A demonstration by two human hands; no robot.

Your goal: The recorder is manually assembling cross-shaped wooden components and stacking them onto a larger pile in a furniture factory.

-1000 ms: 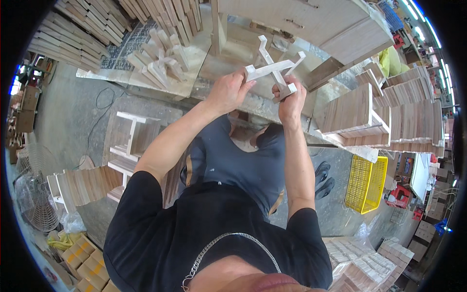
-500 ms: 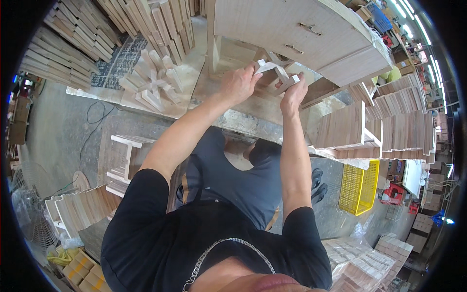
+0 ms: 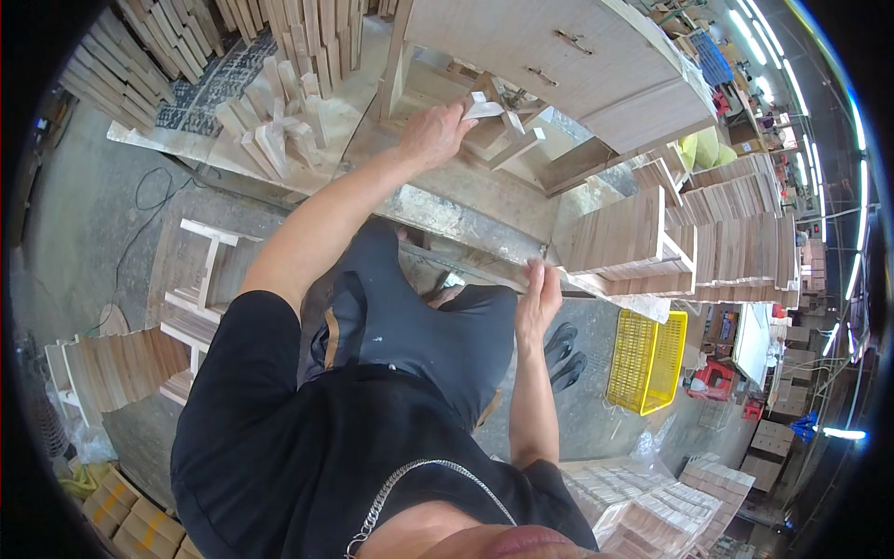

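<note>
My left hand (image 3: 436, 135) is closed around one arm of an X-shaped wooden frame piece (image 3: 515, 146) above the workbench (image 3: 456, 216). The piece sits in front of the opening under a large pale wooden panel (image 3: 559, 56). Apart from it, my right hand (image 3: 538, 300) is near the bench's front edge with its fingers drawn together. Whatever lies between those fingers, if anything, is too small to make out. Left of my left hand, several similar crossed wooden pieces (image 3: 279, 126) are heaped on the bench.
Stacked wooden boards (image 3: 615, 233) stand at the bench's right end. A yellow plastic basket (image 3: 647, 363) and dark sandals (image 3: 563, 359) are on the floor to the right. More wooden frames (image 3: 121, 368) stand at the left. A cable (image 3: 154, 224) runs over the floor.
My right hand has let go of the X-shaped piece and come down toward me to the bench's front edge. My left hand keeps its hold. The whole view has shifted slightly.
</note>
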